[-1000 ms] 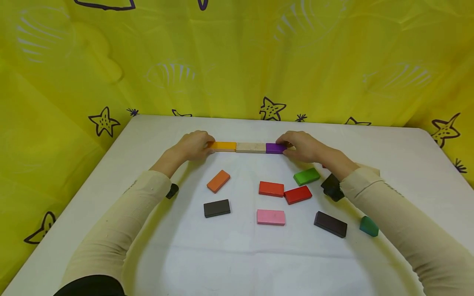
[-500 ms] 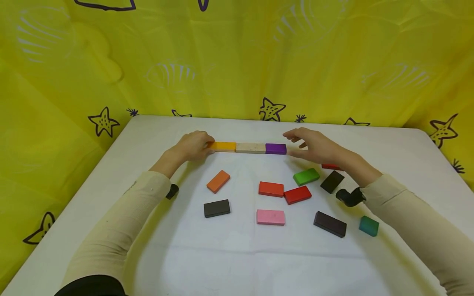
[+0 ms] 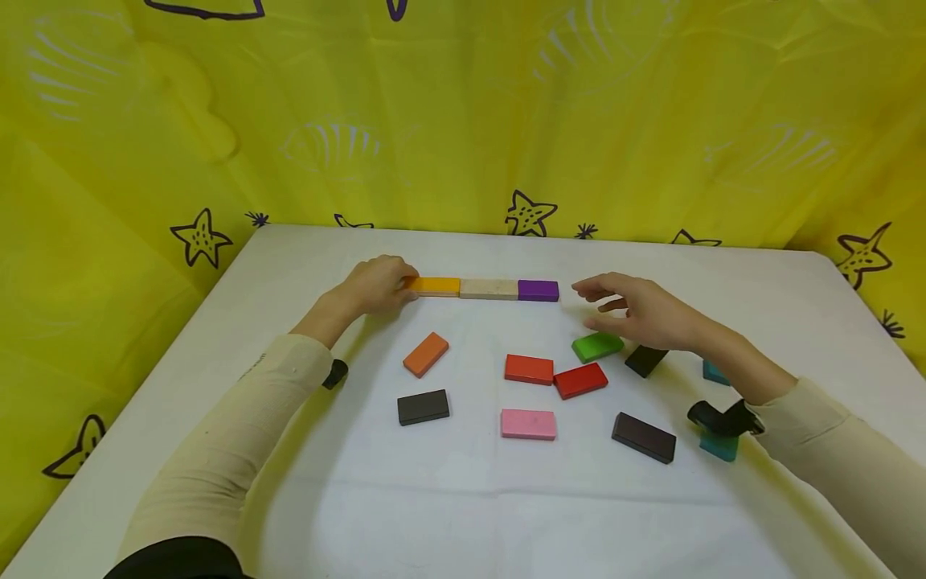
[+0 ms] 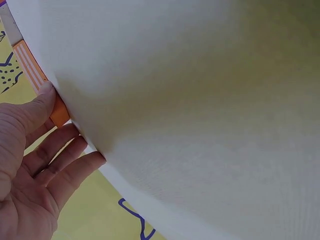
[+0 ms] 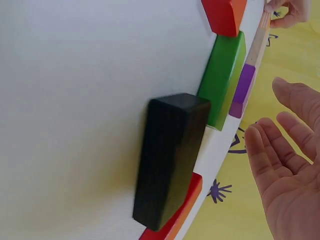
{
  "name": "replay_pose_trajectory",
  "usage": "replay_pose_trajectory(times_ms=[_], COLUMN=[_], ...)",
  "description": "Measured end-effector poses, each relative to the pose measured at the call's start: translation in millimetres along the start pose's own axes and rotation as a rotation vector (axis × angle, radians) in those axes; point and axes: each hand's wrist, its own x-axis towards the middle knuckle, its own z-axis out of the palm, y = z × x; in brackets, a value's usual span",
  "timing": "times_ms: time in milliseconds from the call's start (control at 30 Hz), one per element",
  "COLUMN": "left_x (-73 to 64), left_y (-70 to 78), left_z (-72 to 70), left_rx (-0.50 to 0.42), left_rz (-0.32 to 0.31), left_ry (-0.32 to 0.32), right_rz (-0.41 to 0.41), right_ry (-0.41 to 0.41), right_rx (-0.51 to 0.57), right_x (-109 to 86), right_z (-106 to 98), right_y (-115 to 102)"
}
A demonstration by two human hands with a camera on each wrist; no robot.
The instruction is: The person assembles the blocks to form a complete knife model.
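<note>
Three rectangular blocks lie end to end near the far table edge: a yellow-orange block (image 3: 437,286), a plain wood block (image 3: 489,289) and a purple block (image 3: 538,290). My left hand (image 3: 379,285) pinches the left end of the yellow-orange block between thumb and fingers, with the thumb on its side in the left wrist view. To the right of the purple block, my right hand (image 3: 644,310) is held apart from it, its fingers loosely bent around nothing. Beneath that hand lie a green block (image 3: 597,346) and a black block (image 5: 170,160).
Nearer me are an orange block (image 3: 426,355), two red blocks (image 3: 529,369), a pink block (image 3: 528,425), a dark grey block (image 3: 423,408) and a dark brown block (image 3: 644,437). Teal blocks (image 3: 716,371) sit partly behind the right forearm. A yellow cloth (image 3: 463,121) hangs behind the table.
My right hand has let go of the purple block and moved right and toward me, its fingers spreading. The left hand and the row have stayed in place.
</note>
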Motion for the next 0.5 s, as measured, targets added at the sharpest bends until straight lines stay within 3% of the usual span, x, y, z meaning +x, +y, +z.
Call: replay_pose_trajectory(times_ms=[500], left_x=[1.4], left_y=[-0.2], left_z=[1.7], left_rx=[0.002], left_rz=[0.007], left_ry=[0.002], right_rz=[-0.005], right_ry=[0.005], right_rx=[0.002], right_x=[-29.0], right_z=[5.7], right_y=[15.0])
